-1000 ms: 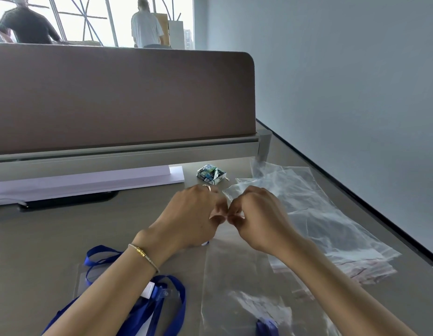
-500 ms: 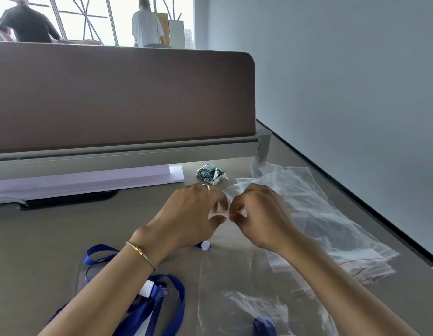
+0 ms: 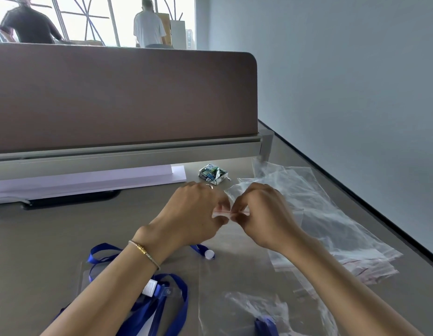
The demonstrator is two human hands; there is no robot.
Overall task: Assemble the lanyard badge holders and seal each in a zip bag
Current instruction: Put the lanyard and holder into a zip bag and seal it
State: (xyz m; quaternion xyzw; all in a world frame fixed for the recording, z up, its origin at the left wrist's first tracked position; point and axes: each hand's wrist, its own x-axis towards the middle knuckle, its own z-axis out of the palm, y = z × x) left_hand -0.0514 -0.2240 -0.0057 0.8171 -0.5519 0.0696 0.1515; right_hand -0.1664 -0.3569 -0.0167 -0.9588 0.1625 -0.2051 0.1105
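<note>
Between pinching hands (image 3: 235,212) — zip bag (image 3: 247,275)

Clear plastic zip bag with red seal line (image 3: 237,275): flat, 6 o'clock, top edge raised. Blue fabric lanyards with clear badge holder (image 3: 159,301): heaped, 7 o'clock. Spare clear zip bags (image 3: 331,226): stacked, 3 o'clock.

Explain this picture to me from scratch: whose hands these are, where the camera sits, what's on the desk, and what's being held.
There is no machine here. A person wears a camera on the head, so you look down at their own two hands. The left hand and right hand both pinch the red-lined zip strip of a clear zip bag that lies on the grey desk, apparently pressing it along the seal. A blue lanyard shows inside the bag. Nearer the left arm lies another blue lanyard with a clear badge holder. To the right is a pile of spare zip bags; a small crumpled packet lies behind the hands.
</note>
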